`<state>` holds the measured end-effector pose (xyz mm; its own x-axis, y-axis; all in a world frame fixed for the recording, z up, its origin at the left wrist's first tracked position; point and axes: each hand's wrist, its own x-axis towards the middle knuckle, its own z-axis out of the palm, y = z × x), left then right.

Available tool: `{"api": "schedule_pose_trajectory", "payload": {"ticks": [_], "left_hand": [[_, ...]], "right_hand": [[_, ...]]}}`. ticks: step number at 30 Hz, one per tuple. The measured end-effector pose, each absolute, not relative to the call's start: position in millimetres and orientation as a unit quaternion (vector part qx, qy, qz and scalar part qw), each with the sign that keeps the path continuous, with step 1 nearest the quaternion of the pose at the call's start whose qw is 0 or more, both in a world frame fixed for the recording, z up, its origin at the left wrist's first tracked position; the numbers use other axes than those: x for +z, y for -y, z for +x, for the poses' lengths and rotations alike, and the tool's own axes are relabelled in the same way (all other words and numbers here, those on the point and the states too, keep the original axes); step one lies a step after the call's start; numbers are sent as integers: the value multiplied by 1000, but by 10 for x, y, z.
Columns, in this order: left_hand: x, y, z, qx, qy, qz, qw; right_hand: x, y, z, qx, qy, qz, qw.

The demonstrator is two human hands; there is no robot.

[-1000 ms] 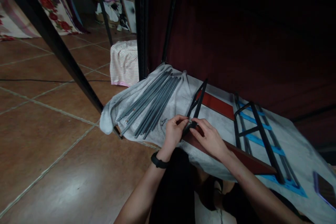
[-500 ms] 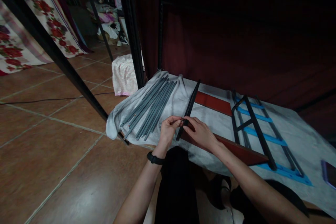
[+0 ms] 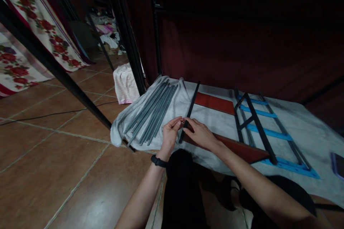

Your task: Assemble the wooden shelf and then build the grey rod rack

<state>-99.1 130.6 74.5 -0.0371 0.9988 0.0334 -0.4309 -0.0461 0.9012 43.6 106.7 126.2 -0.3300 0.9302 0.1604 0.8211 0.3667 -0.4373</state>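
My left hand and my right hand meet at the near end of a black metal bar, fingers pinched together there on a small part too small to name. The bar stands against a reddish-brown board lying on a white cloth. A bundle of several grey rods lies just left of my left hand. A black band sits on my left wrist.
A black frame with blue strips lies on the cloth to the right. A phone lies at the far right edge. Black posts rise behind, and a striped pink cloth and floral fabric are on the tiled floor.
The view has tilted up and shifted slightly. The black bar has swung from a V-shaped open pair into one straight line. Both hands stay pinched at its near end.
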Motion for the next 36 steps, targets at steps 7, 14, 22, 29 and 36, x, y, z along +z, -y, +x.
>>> {"api": "schedule_pose_trajectory", "payload": {"ticks": [7,14,22,29,36], "left_hand": [[739,-1270,-992,626,-395,448,501],[699,-1287,-982,622,-388,362,576],[714,-1371,-996,588,-437,312,605],[775,-1361,-1091,552,-425,360,621],[866,-1305,-1093,548,-415,379,619]], "right_hand": [[1271,-1074,456,135,804,-553,172],[1296,-1059,466,130,804,-559,156],[1321,-1072,480,164,793,-566,153],[1365,-979,591,138,799,-570,133],[1267,-974,577,107,790,-598,83]]}}
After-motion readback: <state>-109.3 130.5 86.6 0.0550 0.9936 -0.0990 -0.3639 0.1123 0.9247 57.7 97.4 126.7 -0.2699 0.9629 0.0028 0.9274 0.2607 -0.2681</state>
